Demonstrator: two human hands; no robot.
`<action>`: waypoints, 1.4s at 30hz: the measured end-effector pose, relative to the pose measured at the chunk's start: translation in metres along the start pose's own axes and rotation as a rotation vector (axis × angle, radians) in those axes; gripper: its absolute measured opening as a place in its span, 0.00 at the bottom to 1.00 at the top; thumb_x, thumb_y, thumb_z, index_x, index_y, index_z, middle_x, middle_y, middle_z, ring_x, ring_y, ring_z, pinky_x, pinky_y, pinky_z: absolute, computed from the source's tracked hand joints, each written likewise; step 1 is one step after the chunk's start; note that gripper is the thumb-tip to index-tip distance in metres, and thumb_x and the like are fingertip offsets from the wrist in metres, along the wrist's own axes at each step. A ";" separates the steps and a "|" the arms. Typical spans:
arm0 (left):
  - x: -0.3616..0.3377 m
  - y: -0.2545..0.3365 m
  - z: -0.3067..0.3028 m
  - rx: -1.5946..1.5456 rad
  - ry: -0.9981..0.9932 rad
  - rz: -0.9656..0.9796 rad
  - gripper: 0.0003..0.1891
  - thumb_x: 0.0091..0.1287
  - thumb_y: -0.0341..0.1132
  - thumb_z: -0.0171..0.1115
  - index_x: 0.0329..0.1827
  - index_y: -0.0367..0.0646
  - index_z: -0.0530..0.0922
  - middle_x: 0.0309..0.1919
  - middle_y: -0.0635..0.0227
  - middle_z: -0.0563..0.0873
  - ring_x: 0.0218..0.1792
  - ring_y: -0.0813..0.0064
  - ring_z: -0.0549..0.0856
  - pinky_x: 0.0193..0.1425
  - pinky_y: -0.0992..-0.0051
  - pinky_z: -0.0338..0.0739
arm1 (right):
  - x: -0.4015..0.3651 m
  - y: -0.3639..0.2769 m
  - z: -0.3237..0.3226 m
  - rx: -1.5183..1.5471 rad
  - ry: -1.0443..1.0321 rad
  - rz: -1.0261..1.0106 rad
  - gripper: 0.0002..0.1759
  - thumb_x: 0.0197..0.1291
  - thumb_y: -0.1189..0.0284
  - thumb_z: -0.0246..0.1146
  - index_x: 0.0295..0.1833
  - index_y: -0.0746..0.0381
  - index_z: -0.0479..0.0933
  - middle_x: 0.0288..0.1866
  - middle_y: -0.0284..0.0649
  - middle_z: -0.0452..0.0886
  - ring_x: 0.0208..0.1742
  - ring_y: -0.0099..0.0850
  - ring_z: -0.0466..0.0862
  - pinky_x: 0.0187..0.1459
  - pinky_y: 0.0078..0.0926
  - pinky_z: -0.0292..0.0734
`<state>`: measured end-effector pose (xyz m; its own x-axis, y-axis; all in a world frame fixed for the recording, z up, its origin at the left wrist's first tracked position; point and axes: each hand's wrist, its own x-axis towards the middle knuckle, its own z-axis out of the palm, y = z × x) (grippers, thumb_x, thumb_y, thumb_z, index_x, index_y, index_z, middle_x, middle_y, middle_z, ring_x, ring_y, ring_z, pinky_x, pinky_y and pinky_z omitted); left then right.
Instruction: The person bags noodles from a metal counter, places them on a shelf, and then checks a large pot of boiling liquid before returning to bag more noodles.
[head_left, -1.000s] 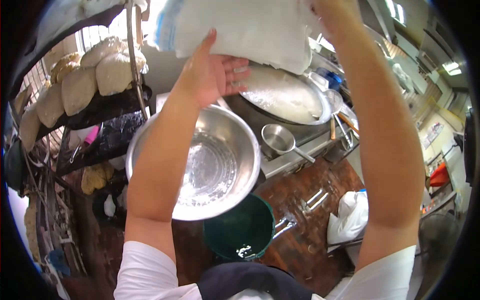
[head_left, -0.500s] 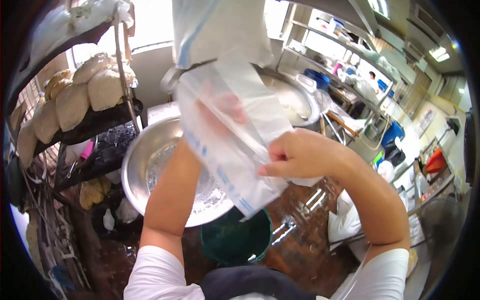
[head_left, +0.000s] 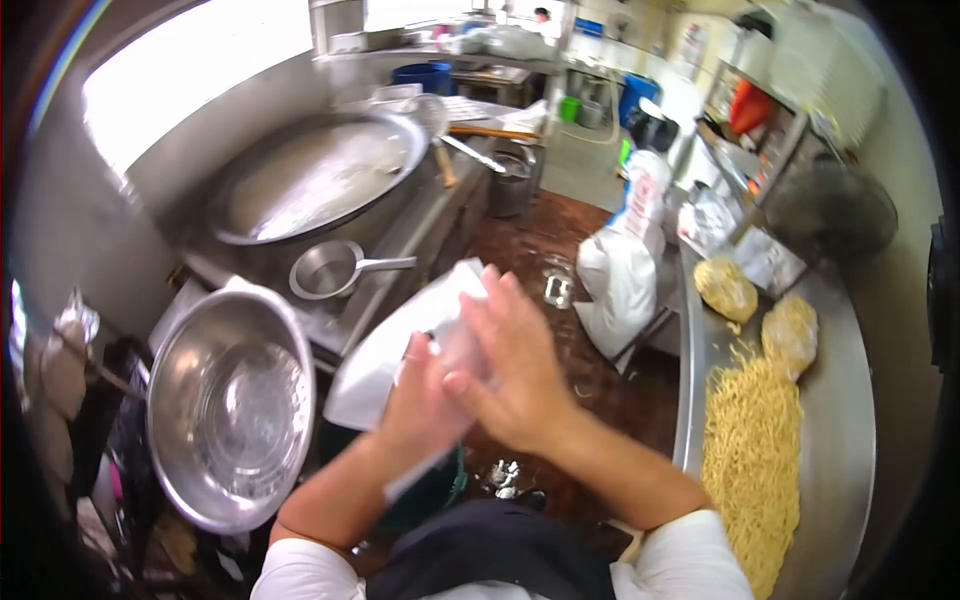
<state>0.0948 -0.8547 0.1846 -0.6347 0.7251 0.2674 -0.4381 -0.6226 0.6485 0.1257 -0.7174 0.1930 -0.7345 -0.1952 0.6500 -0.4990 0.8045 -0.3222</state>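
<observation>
A thin, whitish plastic bag (head_left: 385,350) hangs around and between my hands over the floor in the middle of the view. My left hand (head_left: 430,395) is closed on the bag, with its film over part of the hand and its fingers partly hidden. My right hand (head_left: 520,365) lies against the bag and the left hand, fingers stretched out and blurred. On the right, a heap of yellow noodles (head_left: 750,470) lies on a metal table (head_left: 840,440), with bagged noodles (head_left: 790,335) at its far end.
A large steel basin (head_left: 165,430) stands at my left, near a wide wok (head_left: 235,225) of cloudy liquid. A handled pan (head_left: 327,270) rests beside the wok. Below my hands is a dark green bucket (head_left: 450,480). White sacks (head_left: 620,270) and a fan (head_left: 830,210) stand at right.
My view has turned right, bringing the noodles into sight. The bag, earlier spread out over my left hand, is now bunched, and my right hand has come against my left.
</observation>
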 end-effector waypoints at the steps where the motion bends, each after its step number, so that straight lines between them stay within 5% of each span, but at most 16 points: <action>1: 0.023 -0.036 0.015 0.076 0.145 0.019 0.49 0.68 0.72 0.31 0.78 0.38 0.44 0.77 0.60 0.53 0.76 0.65 0.55 0.78 0.65 0.47 | -0.019 0.018 0.008 0.123 -0.002 0.130 0.42 0.67 0.44 0.49 0.76 0.63 0.55 0.77 0.61 0.48 0.78 0.57 0.50 0.74 0.52 0.43; 6: 0.084 -0.148 0.038 0.122 0.161 -0.401 0.47 0.70 0.69 0.34 0.78 0.37 0.45 0.76 0.61 0.55 0.76 0.66 0.56 0.77 0.68 0.49 | -0.114 0.135 -0.006 0.478 0.320 0.774 0.41 0.70 0.46 0.44 0.75 0.68 0.53 0.77 0.62 0.48 0.78 0.57 0.48 0.75 0.48 0.41; 9: 0.131 -0.218 0.011 0.006 0.156 -0.484 0.46 0.70 0.68 0.35 0.77 0.38 0.49 0.74 0.61 0.60 0.74 0.66 0.60 0.76 0.67 0.52 | -0.145 0.131 -0.052 0.344 0.344 0.605 0.41 0.73 0.49 0.39 0.75 0.73 0.50 0.79 0.61 0.44 0.81 0.49 0.42 0.76 0.42 0.36; 11: 0.156 -0.243 0.055 0.047 0.154 -0.497 0.42 0.71 0.66 0.36 0.76 0.39 0.55 0.68 0.61 0.69 0.66 0.66 0.69 0.73 0.65 0.57 | -0.167 0.166 -0.080 0.130 0.466 0.588 0.37 0.72 0.53 0.46 0.73 0.73 0.55 0.77 0.59 0.53 0.79 0.48 0.51 0.76 0.40 0.44; 15: 0.173 -0.281 0.105 0.272 -0.269 -0.827 0.31 0.74 0.45 0.52 0.73 0.34 0.60 0.69 0.58 0.69 0.70 0.68 0.66 0.74 0.70 0.56 | -0.238 0.210 -0.161 0.556 0.700 1.075 0.22 0.74 0.59 0.50 0.53 0.68 0.77 0.44 0.40 0.83 0.45 0.27 0.81 0.50 0.25 0.74; 17: 0.186 -0.303 0.104 0.245 -0.250 -0.904 0.26 0.71 0.40 0.56 0.67 0.32 0.68 0.61 0.57 0.77 0.61 0.67 0.76 0.67 0.71 0.67 | -0.278 0.209 -0.182 0.185 0.627 1.135 0.21 0.74 0.59 0.50 0.38 0.64 0.78 0.26 0.28 0.77 0.29 0.18 0.74 0.32 0.18 0.70; 20: 0.220 -0.347 0.062 0.239 -0.050 -1.181 0.18 0.74 0.40 0.50 0.56 0.35 0.76 0.47 0.57 0.85 0.49 0.64 0.84 0.55 0.65 0.78 | -0.319 0.199 -0.194 0.238 1.143 1.158 0.20 0.73 0.59 0.53 0.34 0.64 0.76 0.23 0.31 0.76 0.22 0.19 0.73 0.26 0.21 0.70; 23: 0.274 -0.410 -0.008 -0.118 0.260 -1.144 0.18 0.74 0.41 0.45 0.49 0.35 0.77 0.47 0.53 0.84 0.52 0.56 0.82 0.63 0.55 0.74 | -0.355 0.188 -0.213 0.330 1.470 1.296 0.20 0.72 0.59 0.55 0.30 0.61 0.73 0.21 0.29 0.74 0.18 0.17 0.69 0.22 0.20 0.68; 24: 0.293 -0.431 -0.024 -0.188 0.256 -1.167 0.13 0.73 0.38 0.48 0.45 0.37 0.77 0.42 0.58 0.84 0.43 0.61 0.83 0.54 0.59 0.78 | -0.366 0.186 -0.216 0.301 1.492 1.312 0.20 0.72 0.59 0.55 0.30 0.61 0.73 0.21 0.29 0.74 0.18 0.17 0.69 0.22 0.20 0.68; 27: 0.345 -0.455 0.029 -0.092 0.379 -1.209 0.08 0.70 0.35 0.53 0.39 0.41 0.78 0.30 0.68 0.80 0.26 0.72 0.78 0.37 0.68 0.79 | -0.368 0.193 -0.234 0.003 0.931 1.649 0.17 0.67 0.58 0.62 0.39 0.64 0.76 0.27 0.35 0.80 0.24 0.27 0.78 0.30 0.27 0.76; 29: 0.363 -0.483 0.029 0.245 -0.153 -1.100 0.08 0.68 0.36 0.54 0.39 0.42 0.79 0.30 0.71 0.79 0.24 0.77 0.73 0.32 0.75 0.73 | -0.338 0.203 -0.258 -0.955 0.639 1.371 0.26 0.57 0.58 0.69 0.52 0.67 0.76 0.38 0.43 0.84 0.38 0.38 0.84 0.43 0.37 0.79; 33: 0.358 -0.489 0.119 0.335 -0.882 -0.992 0.08 0.64 0.34 0.56 0.41 0.41 0.80 0.31 0.73 0.80 0.30 0.80 0.77 0.34 0.81 0.72 | -0.252 0.217 -0.295 -0.927 0.573 1.411 0.37 0.50 0.59 0.73 0.62 0.67 0.72 0.48 0.49 0.83 0.50 0.43 0.83 0.53 0.41 0.76; 35: 0.356 -0.483 0.147 0.280 -1.060 -0.995 0.09 0.61 0.34 0.58 0.42 0.41 0.79 0.32 0.71 0.81 0.31 0.77 0.79 0.37 0.77 0.74 | -0.250 0.220 -0.301 -0.535 0.007 1.739 0.31 0.52 0.63 0.71 0.60 0.63 0.74 0.44 0.48 0.83 0.45 0.41 0.85 0.47 0.38 0.78; 37: 0.362 -0.489 0.148 0.209 -1.223 -0.994 0.11 0.58 0.34 0.60 0.43 0.40 0.79 0.34 0.68 0.82 0.33 0.73 0.80 0.39 0.73 0.76 | -0.294 0.206 -0.309 -0.504 -0.012 2.048 0.21 0.53 0.70 0.68 0.53 0.61 0.78 0.38 0.48 0.84 0.37 0.41 0.85 0.40 0.36 0.78; 39: 0.384 -0.500 0.126 0.673 -1.502 -0.129 0.14 0.58 0.37 0.63 0.45 0.41 0.78 0.37 0.62 0.83 0.37 0.66 0.83 0.44 0.68 0.77 | -0.309 0.183 -0.321 -0.697 0.448 1.983 0.10 0.53 0.77 0.66 0.43 0.61 0.81 0.30 0.43 0.83 0.30 0.33 0.82 0.32 0.30 0.75; 42: 0.414 -0.522 0.080 0.991 -1.897 -0.463 0.16 0.60 0.38 0.63 0.48 0.41 0.76 0.36 0.61 0.84 0.39 0.63 0.84 0.42 0.66 0.78 | -0.293 0.163 -0.344 -0.666 0.720 2.134 0.05 0.52 0.79 0.64 0.36 0.62 0.81 0.26 0.36 0.80 0.28 0.24 0.78 0.30 0.23 0.72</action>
<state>0.1115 -0.2062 0.0134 0.8626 0.4701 -0.1870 0.4376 -0.5076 0.7422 0.4180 -0.3361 0.1869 0.4682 0.8803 -0.0760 0.7293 -0.4335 -0.5293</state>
